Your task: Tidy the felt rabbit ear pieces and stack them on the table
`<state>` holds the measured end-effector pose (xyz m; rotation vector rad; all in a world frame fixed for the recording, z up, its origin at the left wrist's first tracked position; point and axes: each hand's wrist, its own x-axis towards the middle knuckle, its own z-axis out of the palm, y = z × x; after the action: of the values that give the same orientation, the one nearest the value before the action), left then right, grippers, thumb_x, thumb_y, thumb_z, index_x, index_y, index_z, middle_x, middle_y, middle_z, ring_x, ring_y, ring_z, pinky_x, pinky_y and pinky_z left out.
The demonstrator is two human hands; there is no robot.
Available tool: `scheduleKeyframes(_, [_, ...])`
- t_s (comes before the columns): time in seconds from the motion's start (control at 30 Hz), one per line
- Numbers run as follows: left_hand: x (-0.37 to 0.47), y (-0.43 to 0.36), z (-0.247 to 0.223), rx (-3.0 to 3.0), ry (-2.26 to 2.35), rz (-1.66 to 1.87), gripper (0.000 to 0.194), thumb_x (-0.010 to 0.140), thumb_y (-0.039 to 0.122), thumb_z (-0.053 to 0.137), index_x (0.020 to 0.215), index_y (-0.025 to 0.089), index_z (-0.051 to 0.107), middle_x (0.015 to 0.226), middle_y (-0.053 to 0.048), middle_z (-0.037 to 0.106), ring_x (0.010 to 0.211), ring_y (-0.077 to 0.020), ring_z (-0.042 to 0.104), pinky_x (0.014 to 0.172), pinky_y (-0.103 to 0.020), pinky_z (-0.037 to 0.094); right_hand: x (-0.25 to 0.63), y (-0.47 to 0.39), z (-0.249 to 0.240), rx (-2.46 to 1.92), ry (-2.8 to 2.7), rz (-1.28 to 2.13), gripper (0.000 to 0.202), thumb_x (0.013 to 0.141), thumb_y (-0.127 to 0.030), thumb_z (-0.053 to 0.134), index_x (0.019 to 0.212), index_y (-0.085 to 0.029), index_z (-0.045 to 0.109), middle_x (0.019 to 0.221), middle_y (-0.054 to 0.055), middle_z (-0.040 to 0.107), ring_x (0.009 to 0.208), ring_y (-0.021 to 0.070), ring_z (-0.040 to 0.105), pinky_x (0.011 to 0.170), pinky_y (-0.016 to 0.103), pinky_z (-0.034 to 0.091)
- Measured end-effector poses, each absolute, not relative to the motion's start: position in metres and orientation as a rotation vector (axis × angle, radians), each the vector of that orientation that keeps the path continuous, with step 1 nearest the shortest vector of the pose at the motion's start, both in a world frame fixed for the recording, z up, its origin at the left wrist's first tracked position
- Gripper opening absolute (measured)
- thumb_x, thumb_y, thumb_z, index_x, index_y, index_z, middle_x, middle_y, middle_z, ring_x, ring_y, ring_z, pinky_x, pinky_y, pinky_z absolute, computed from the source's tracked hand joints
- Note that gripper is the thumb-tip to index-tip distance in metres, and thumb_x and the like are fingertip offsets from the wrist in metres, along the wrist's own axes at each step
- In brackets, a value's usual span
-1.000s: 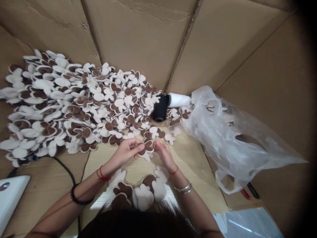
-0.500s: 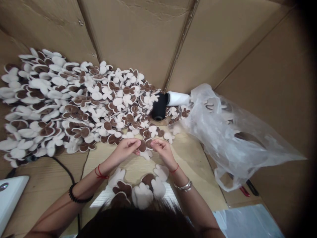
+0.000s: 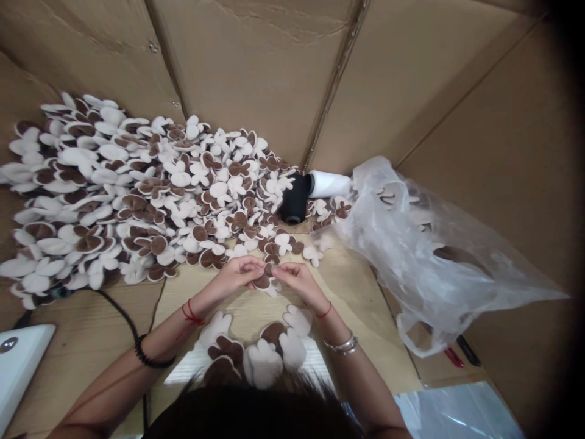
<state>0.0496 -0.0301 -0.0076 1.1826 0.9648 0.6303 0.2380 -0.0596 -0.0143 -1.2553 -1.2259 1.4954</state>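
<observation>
Both hands meet over the yellowish board, just in front of the pile. My left hand (image 3: 240,273) pinches a brown and white bunny-shaped felt piece (image 3: 263,280) from its left side. From the right, my right hand (image 3: 295,277) has its fingers closed on the same piece's upper part. A white felt piece (image 3: 274,289) shows just below the held one. Nearer to me, several loose bunny pieces (image 3: 262,364) lie between my forearms, some white side up, some brown. A large heap of such pieces (image 3: 137,207) rises at the back left.
Behind my hands stand a black thread cone (image 3: 294,201) and a white cone (image 3: 329,183). A translucent plastic bag (image 3: 411,256) spreads at the right, beside red-handled and black tools (image 3: 454,358). Cardboard walls (image 3: 256,73) enclose the back. A black cable (image 3: 119,310) and white device (image 3: 22,366) are left.
My hands have drawn closer together, the right one moving left. The brown parts that were side by side between them now overlap, one above the other.
</observation>
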Motion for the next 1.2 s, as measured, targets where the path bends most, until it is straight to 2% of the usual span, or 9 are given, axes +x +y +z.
scheduleKeyframes(0.1, [0.051,-0.031,-0.009,1.195,0.958,0.609,0.030,0.069,0.031,0.072,0.091,0.012,0.067,0.071,-0.003,0.064,0.062,-0.0115,0.057,0.052,-0.020,0.047,0.238,-0.060,-0.014,-1.255,-1.237,1.558,0.036,0.068,-0.046,0.070,0.059,-0.012,0.061,0.052,-0.005,0.045,0.050,0.0063,0.035,0.049,0.022,0.024])
scheduleKeyframes(0.3, [0.049,-0.030,-0.004,1.257,0.957,0.572,0.029,0.077,0.034,0.065,0.097,0.013,0.067,0.090,-0.006,0.068,0.073,-0.0132,0.060,0.064,-0.025,0.050,0.236,-0.060,-0.013,-1.281,-1.157,1.532,0.039,0.068,-0.048,0.070,0.056,-0.013,0.057,0.048,-0.006,0.039,0.048,0.0054,0.030,0.049,0.023,0.019])
scheduleKeyframes(0.5, [0.048,-0.031,-0.010,1.332,0.912,0.591,0.030,0.071,0.030,0.072,0.095,0.012,0.067,0.089,-0.007,0.071,0.076,-0.0147,0.064,0.071,-0.026,0.050,0.237,-0.059,-0.013,-1.267,-1.184,1.511,0.039,0.069,-0.045,0.069,0.052,-0.014,0.053,0.048,-0.006,0.038,0.048,0.0054,0.031,0.049,0.023,0.019])
scheduleKeyframes(0.67, [0.053,-0.038,-0.015,1.421,0.968,0.679,0.025,0.073,0.034,0.069,0.081,0.011,0.066,0.075,-0.005,0.069,0.065,-0.0129,0.062,0.062,-0.024,0.048,0.234,-0.063,-0.012,-1.187,-1.240,1.587,0.036,0.069,-0.045,0.070,0.058,-0.013,0.057,0.051,-0.005,0.044,0.050,0.0059,0.034,0.049,0.022,0.022])
scheduleKeyframes(0.77, [0.054,-0.036,-0.015,1.453,1.008,0.689,0.028,0.075,0.040,0.066,0.075,0.012,0.066,0.071,-0.004,0.068,0.062,-0.0129,0.060,0.058,-0.023,0.046,0.231,-0.064,-0.012,-1.163,-1.240,1.617,0.036,0.068,-0.046,0.071,0.059,-0.013,0.057,0.051,-0.006,0.044,0.050,0.0057,0.034,0.049,0.022,0.023])
scheduleKeyframes(0.97, [0.046,-0.028,-0.001,1.543,1.060,0.758,0.036,0.085,0.046,0.052,0.086,0.014,0.068,0.079,-0.006,0.071,0.074,-0.0168,0.064,0.068,-0.027,0.051,0.233,-0.063,-0.010,-1.173,-1.242,1.577,0.034,0.070,-0.044,0.069,0.060,-0.013,0.059,0.051,-0.005,0.046,0.050,0.0061,0.036,0.049,0.022,0.025])
scheduleKeyframes(1.07, [0.045,-0.033,0.007,1.646,1.065,0.698,0.030,0.081,0.043,0.058,0.082,0.014,0.069,0.081,-0.006,0.071,0.074,-0.0166,0.064,0.066,-0.025,0.051,0.234,-0.063,-0.010,-1.192,-1.244,1.556,0.035,0.070,-0.046,0.069,0.060,-0.013,0.059,0.050,-0.005,0.045,0.049,0.0061,0.035,0.049,0.022,0.024])
scheduleKeyframes(1.2, [0.048,-0.041,0.009,1.682,1.147,0.672,0.026,0.072,0.039,0.068,0.076,0.013,0.067,0.073,-0.005,0.069,0.065,-0.0149,0.062,0.057,-0.022,0.048,0.233,-0.063,-0.012,-1.188,-1.250,1.555,0.038,0.069,-0.048,0.070,0.058,-0.014,0.057,0.050,-0.005,0.045,0.050,0.0061,0.035,0.048,0.022,0.024])
